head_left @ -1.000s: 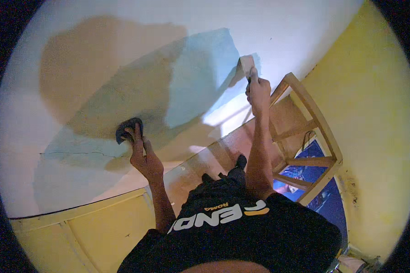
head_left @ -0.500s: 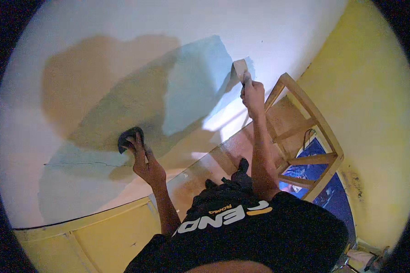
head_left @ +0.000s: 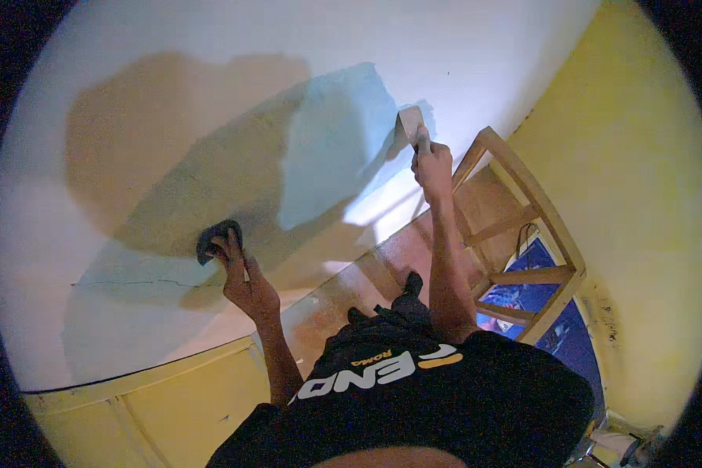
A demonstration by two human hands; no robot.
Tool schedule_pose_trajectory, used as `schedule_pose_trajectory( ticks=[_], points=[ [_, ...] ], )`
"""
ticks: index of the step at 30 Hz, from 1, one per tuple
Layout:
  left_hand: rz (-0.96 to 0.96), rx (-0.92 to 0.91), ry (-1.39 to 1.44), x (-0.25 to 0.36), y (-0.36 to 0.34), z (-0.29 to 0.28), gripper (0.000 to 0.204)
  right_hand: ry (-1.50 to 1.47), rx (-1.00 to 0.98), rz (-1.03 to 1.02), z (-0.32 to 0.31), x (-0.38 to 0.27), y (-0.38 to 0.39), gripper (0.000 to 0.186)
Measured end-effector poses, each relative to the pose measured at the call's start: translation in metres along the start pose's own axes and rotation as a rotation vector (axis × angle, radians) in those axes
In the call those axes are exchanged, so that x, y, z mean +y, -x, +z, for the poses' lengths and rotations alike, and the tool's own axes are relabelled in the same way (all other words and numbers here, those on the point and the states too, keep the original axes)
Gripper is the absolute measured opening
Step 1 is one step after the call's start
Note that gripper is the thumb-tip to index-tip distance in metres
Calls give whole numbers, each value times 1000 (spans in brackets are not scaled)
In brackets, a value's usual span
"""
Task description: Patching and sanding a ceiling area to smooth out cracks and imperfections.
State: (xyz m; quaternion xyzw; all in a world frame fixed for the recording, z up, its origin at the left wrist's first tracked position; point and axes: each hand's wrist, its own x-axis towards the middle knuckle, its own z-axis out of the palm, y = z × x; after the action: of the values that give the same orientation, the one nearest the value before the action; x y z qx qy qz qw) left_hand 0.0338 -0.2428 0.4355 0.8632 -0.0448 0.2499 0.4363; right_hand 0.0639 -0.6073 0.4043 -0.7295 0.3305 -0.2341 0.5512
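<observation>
My right hand [head_left: 433, 168] is closed on the handle of a putty knife [head_left: 411, 123]. Its flat pale blade rests against or just off the wall, at the right end of a blue-grey patch [head_left: 327, 148] on the white wall [head_left: 398, 47]; contact is hard to tell. Lower and to the left, my left hand [head_left: 246, 281] grips a dark, rounded, palm-sized object [head_left: 220, 236] with its fingers over it. Whether that object is hollow cannot be made out. A thin dark crack line [head_left: 136, 281] runs across the wall left of this hand.
A wooden frame with crossbars [head_left: 542, 207] stands by my right arm, above a blue patterned surface [head_left: 534, 269]. A yellow wall [head_left: 639, 171] rises at right. A yellow panelled piece [head_left: 187, 390] lies lower left; a brown surface [head_left: 335, 300] extends below my feet.
My left hand and the dark object have shifted slightly left. The putty knife has barely moved, its blade a little lower and tilted slightly differently.
</observation>
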Motion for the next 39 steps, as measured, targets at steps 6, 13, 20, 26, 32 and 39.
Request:
schedule_pose_trajectory(
  ticks=[6,13,20,26,32,39],
  points=[
    [34,45,11,-16,2,5,42,39,-1,-9,-7,-9,0,73],
    [45,59,-94,-15,-2,9,43,148,-2,-34,-12,-21,-1,71],
    [-53,35,4,-2,1,12,41,206,36,-33,-11,-16,-5,71],
    [-154,23,62,-15,5,12,44,225,11,-20,-17,-26,2,67],
    [-33,8,-61,1,-1,12,44,190,97,-184,-17,-32,-7,73],
    [27,41,-14,3,-1,11,41,244,72,-80,-14,-16,0,67]
  ],
)
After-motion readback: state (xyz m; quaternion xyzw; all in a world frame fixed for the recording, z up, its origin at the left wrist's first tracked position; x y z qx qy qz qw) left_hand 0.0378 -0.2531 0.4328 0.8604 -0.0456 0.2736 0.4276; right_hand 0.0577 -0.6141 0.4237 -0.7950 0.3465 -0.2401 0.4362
